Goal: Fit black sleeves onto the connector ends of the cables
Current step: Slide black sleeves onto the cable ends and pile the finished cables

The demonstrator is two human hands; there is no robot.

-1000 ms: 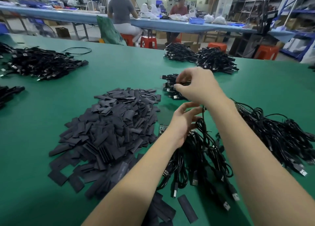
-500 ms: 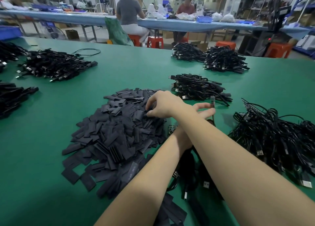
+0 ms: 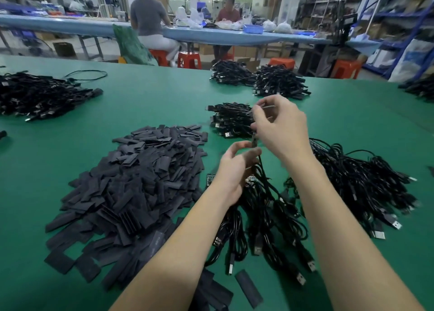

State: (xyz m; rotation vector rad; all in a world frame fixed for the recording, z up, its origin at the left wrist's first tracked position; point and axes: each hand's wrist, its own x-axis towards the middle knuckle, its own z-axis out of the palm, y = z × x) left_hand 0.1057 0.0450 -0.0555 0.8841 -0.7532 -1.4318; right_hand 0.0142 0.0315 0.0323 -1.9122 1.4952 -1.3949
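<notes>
Now, both hands raised above a green table (image 3: 152,104), close together but blurred by motion. Left hand (image 3: 232,170) with fingers curled round a black cable (image 3: 260,167), thumb and forefinger pinching it just under its connector end (image 3: 254,142). Right hand (image 3: 280,127) directly above, fingers bent, pinching something thin and dark at its upper fingertips (image 3: 259,104); likely a sleeve, though too smeared to tell for sure. Lower fingers of the right hand touching or nearly touching the connector end; cannot tell which.

Below the left grip, the cable dropping into a loose bunch of cables (image 3: 265,228) lying under both forearms, with metal plugs pointing toward the near edge. Right of the grip, a bigger tangle (image 3: 366,181) spread across the table. Just beyond the right hand, a small stack (image 3: 230,119) partly hidden by its fingers, and farther off two more heaps (image 3: 258,78). Left of the grip, a broad pile of flat black sleeves (image 3: 141,181); a few strays (image 3: 248,288) near the left forearm. Far left, another cable heap (image 3: 40,94).

Beyond the table, a long blue bench (image 3: 94,28), two people sitting at it, red stools (image 3: 189,59) beneath, shelving (image 3: 340,10) at the far right.
</notes>
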